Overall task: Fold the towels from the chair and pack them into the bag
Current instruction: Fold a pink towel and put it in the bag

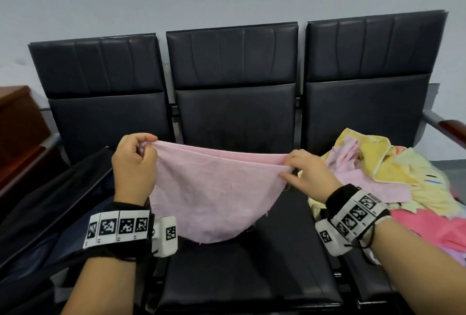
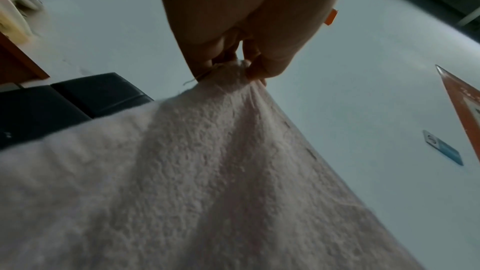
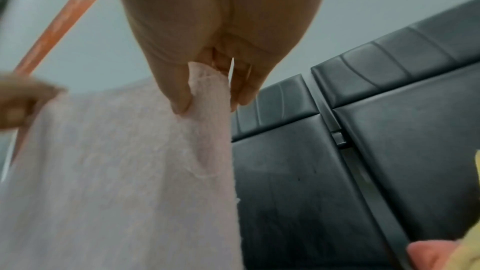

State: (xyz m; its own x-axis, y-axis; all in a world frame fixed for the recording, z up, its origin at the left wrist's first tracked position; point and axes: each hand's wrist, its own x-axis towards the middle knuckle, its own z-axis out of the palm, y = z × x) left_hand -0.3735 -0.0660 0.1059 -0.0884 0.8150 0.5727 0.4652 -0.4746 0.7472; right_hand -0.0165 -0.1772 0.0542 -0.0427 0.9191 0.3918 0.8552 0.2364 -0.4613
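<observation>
The left hand (image 1: 133,165) pinches one top corner of the pink towel (image 1: 214,193), the right hand (image 1: 309,176) the other. The towel's long edge runs left to right mid-frame, doubled, sagging over the middle seat (image 1: 247,277); the bag (image 1: 63,203) lies lower left, nearer the left hand.

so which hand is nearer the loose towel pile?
Right. The right hand pinches the pink towel just beside the pile on the right seat; the left hand holds the opposite end, nearer the bag.
</observation>
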